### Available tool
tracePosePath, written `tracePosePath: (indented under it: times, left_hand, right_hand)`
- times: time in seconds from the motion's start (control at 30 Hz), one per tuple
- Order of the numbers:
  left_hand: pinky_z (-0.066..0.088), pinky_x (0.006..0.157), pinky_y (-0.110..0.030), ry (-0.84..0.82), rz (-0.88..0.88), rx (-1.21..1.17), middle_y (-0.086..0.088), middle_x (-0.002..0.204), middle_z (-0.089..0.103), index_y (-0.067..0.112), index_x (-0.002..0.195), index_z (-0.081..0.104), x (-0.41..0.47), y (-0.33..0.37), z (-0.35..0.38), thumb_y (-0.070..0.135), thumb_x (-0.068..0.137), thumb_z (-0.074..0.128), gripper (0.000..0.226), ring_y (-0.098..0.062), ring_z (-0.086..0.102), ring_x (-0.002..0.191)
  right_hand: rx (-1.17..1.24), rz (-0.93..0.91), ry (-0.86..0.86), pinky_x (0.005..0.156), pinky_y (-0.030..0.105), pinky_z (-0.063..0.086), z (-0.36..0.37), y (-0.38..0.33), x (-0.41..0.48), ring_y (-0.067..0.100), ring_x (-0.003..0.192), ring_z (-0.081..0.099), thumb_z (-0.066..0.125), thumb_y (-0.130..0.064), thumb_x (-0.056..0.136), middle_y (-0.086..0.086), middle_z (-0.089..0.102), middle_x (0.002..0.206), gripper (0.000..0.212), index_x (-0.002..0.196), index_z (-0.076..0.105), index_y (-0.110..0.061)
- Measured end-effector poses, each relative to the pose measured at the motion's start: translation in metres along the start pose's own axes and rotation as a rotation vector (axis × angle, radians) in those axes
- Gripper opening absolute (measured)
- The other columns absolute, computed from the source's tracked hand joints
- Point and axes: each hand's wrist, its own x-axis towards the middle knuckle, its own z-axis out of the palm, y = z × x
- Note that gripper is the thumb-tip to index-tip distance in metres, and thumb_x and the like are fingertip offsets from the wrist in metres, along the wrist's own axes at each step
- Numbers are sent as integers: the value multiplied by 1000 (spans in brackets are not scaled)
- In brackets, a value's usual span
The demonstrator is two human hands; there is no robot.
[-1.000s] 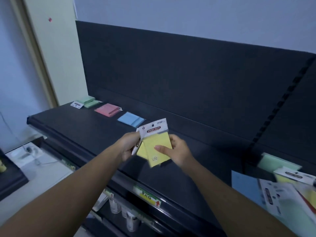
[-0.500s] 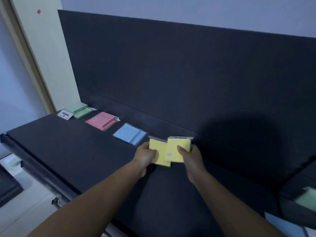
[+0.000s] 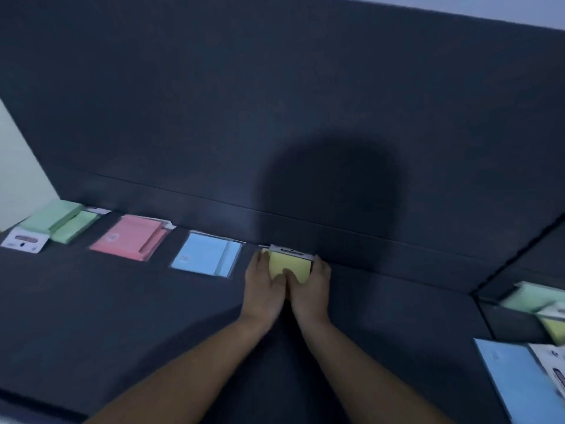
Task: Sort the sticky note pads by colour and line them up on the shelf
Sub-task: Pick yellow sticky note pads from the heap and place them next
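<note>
Where two bare forearms (image 3: 214, 377) reach in from the near edge, they cross the dark shelf (image 3: 122, 316) and meet side by side close to its far edge. At the near right, on the adjoining section, lies a loose pile (image 3: 513, 381) of packs, blue nearest, with yellow and green ones farther back.

The left hand (image 3: 263, 283) and the right hand (image 3: 310, 286) touch each other at the thumbs. Between them sit the yellow pads (image 3: 289, 264). The left hand's fingers run along the left side of the pads and the right hand's fingers wrap the right side, so the stack is clasped from both flanks. Both thumbs lie on its near top face. The pads rest flat on the shelf, their white header end pointing away and reaching the foot of the back panel (image 3: 275, 117).

Just left of the left hand lie the blue pads (image 3: 208, 255), apart from it by a narrow strip of shelf. Farther left are the pink pads (image 3: 131, 237), then the green pads (image 3: 59, 220), with a white header card (image 3: 26, 240) at their near left corner. All four colours form one row along the foot of the panel.

Beyond the hands a broad rounded shadow (image 3: 330, 203) falls on the panel.
</note>
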Motion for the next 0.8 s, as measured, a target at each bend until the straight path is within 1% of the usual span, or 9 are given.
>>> tracePosePath:
  times: [0.03,0.1,0.2,0.33,0.43,0.57,0.67,0.73,0.8]
  left_hand:
    - [9,99,0,7,51,32,-5,145,33,2,139,35,-3,-4,0,1,90,44,50,-13,29,133]
    - [11,102,-5,34,96,54,-3,152,26,7,143,31,-4,-12,0,7,92,45,52,-13,24,139]
    - [22,108,-20,46,100,67,-3,151,31,9,141,34,-1,-17,-1,9,92,46,50,-15,29,137]
    - [23,106,-23,40,132,76,-6,146,39,7,140,36,1,-19,-2,10,92,45,49,-18,34,133]
    - [24,109,-26,10,145,65,-8,145,39,7,141,34,3,-19,-3,11,91,45,51,-20,33,133]
    - [18,115,-42,17,198,157,-16,148,32,1,136,39,1,-16,-8,6,84,51,54,-29,27,137]
    - [9,114,-44,74,344,302,-10,133,50,7,120,54,-7,-8,-7,13,80,50,41,-29,33,134]
    - [8,113,-45,34,424,286,-5,113,63,11,103,63,-16,13,6,13,79,56,25,-27,38,129]
    - [6,114,-43,-57,492,259,1,100,66,15,92,65,-28,41,30,15,79,62,13,-23,40,125]
  right_hand:
    - [-15,-18,30,100,13,29,4,0,-2,22,123,44,64,-9,85,12,38,136,59,137,39,-1]
    - [-59,-44,66,97,11,31,10,-1,-5,19,120,47,63,-13,87,10,40,138,54,136,42,-3]
    - [-147,-60,73,103,12,28,16,0,-7,17,127,43,58,-21,91,8,37,145,56,140,36,-4]
    - [-292,-67,66,111,20,24,21,0,-8,16,137,32,46,-29,97,8,30,151,56,144,29,-5]
    - [-234,-12,23,113,20,18,18,-3,-6,17,140,25,42,-29,99,9,24,154,57,146,22,-4]
    - [-151,66,-47,113,19,9,-3,1,-15,17,143,17,45,-29,97,9,17,156,65,148,13,-5]
    - [-188,50,-91,113,20,19,-35,13,-29,17,138,29,50,-25,95,7,31,149,59,146,26,-7]
    - [-159,56,-66,112,26,28,-67,21,-39,16,132,39,52,-21,95,5,40,142,51,141,36,-8]
    - [-149,57,31,103,23,37,-106,29,-48,18,119,51,52,-13,94,6,53,127,36,129,50,-6]
